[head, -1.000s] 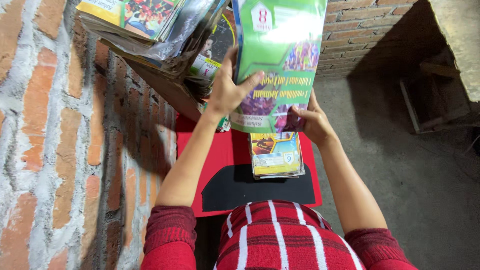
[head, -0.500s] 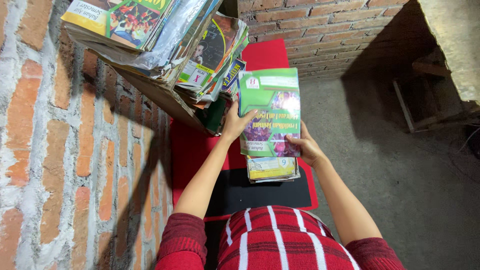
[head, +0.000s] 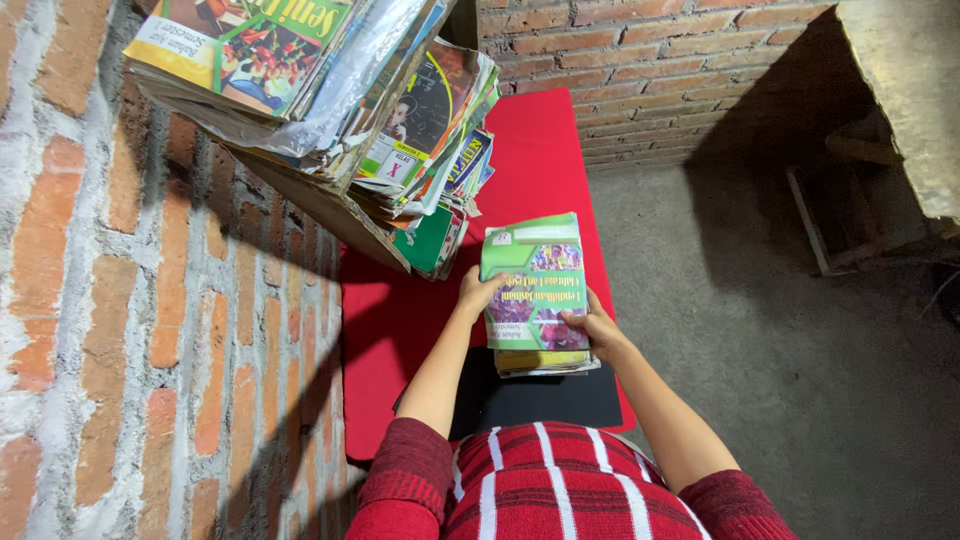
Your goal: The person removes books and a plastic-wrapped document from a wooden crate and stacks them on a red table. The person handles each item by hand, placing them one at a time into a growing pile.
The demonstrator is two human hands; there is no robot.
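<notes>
A green book with a purple picture on its cover (head: 535, 280) lies on top of a small pile of books (head: 545, 362) on a red bench (head: 545, 160). My left hand (head: 478, 293) grips the book's left edge. My right hand (head: 592, 328) holds its lower right edge. Both arms reach out from red sleeves with white stripes.
A brick wall (head: 120, 330) runs along the left, with wooden shelves holding slanted stacks of books and magazines (head: 330, 90) that overhang the bench. A black mat (head: 545, 400) lies on the bench's near end. Grey concrete floor (head: 800, 370) spreads right; a wooden frame (head: 830, 215) stands there.
Both hands have lowered the green book from up near the shelf down onto the small pile on the bench.
</notes>
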